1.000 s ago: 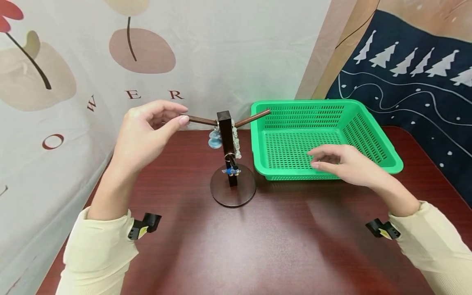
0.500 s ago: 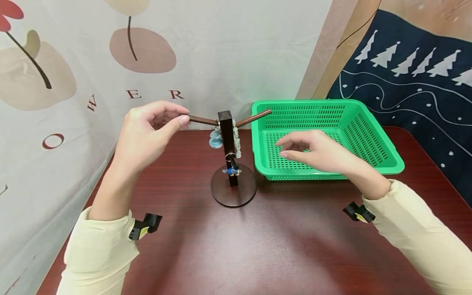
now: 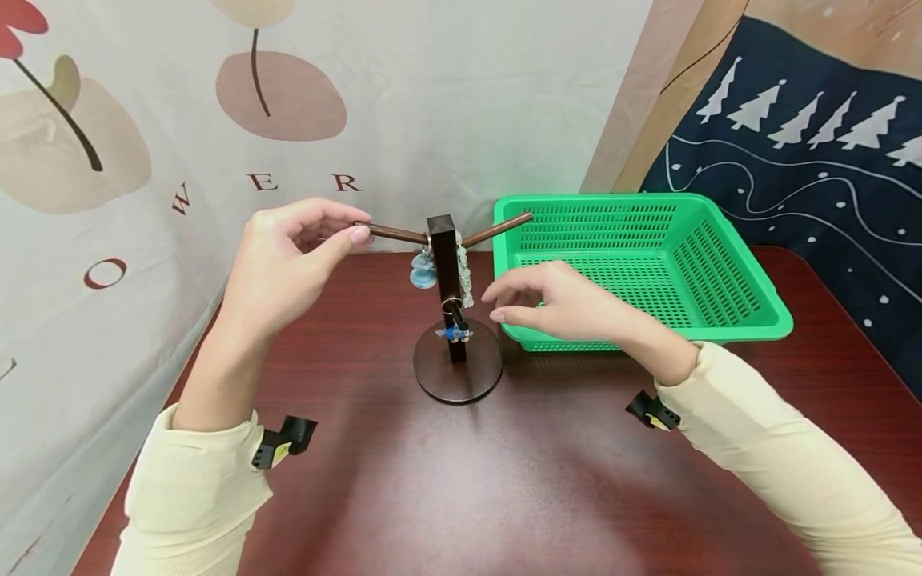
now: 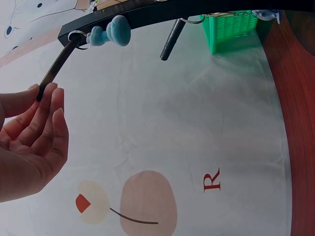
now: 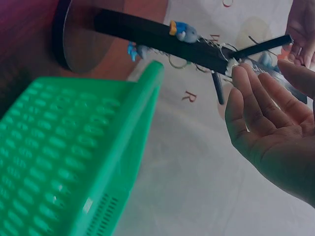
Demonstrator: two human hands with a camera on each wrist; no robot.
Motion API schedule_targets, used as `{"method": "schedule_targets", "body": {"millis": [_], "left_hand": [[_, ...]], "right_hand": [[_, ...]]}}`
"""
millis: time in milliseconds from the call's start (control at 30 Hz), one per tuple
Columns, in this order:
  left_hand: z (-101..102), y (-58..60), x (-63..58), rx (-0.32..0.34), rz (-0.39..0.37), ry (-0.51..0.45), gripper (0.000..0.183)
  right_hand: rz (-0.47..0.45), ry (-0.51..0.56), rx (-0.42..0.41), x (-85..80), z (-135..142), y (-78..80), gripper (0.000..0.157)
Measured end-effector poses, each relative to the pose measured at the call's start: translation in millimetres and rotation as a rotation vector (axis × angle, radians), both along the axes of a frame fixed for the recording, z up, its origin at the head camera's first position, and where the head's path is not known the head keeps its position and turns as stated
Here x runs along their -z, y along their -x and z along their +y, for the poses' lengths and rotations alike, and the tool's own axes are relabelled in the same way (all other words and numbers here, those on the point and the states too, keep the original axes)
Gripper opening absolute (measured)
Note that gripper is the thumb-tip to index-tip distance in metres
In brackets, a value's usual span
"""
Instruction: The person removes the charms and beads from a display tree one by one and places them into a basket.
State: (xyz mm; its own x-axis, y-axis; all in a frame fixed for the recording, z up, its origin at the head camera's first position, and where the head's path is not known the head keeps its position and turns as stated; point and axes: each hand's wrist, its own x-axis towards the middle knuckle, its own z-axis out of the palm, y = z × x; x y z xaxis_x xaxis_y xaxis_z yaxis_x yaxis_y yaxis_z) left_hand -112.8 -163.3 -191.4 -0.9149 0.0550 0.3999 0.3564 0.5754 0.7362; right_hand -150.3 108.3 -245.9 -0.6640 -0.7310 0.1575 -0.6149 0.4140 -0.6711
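Dk red-brown wood-grain tabletop (image 3: pixel 331 512), rounded far R corner, pale glare patch (image 3: pixel 497 512) near front ctr. Behind it & along L: creased white cloth sheet (image 3: pixel 461 104), printed w/ rounded dusty-pink blob (image 3: pixel 288 96), thin dk brown stem (image 3: pixel 258 74), bright red petal shape (image 3: pixel 22 30) top L, plus maroon serif ltrs O, W, E, R (image 3: pixel 262 182). Slanted pinkish-beige strip (image 3: pixel 637 96), then tan strip (image 3: pixel 673 96). Far R: navy-blue cloth panel (image 3: pixel 799 184) w/ white fir trees (image 3: pixel 756 108), dots & wavy lines; tan area (image 3: pixel 843 32) above.
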Motion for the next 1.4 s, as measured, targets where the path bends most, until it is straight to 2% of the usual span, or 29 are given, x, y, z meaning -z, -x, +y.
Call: {"method": "schedule_targets", "body": {"millis": [233, 467, 633, 1067, 1200, 1400], "left_hand": [[0, -0.3, 0.6, -0.012, 0.001, 0.0, 0.015], [0, 0.5, 1.6, -0.009, 0.012, -0.015, 0.015], [0, 0.9, 1.8, -0.005, 0.015, -0.021, 0.014], [-1, 0.3, 0.5, -0.007, -0.015, -0.039, 0.014], [-1, 0.5, 0.9, -0.002, -0.014, -0.045, 0.014], [-1, 1.7, 2.1, 0.012, 0.003, -0.06, 0.014]], "right_hand": [[-0.083, -0.007, 0.009, 14.7, -9, -0.5, 0.018], [-0.105, -0.013, 0.025, 31.5, -18, 1.8, 0.02], [-0.131, -0.028, 0.07, 41.6, -23, 3.4, 0.02], [-0.127, -0.033, 0.13, 46.8, -33, 1.4, 0.019], [-0.181, -0.027, 0.152, 50.6, -38, 0.9, 0.02], [-0.268, 0.042, 0.165, 56.3, -44, -0.1, 0.017]]}}
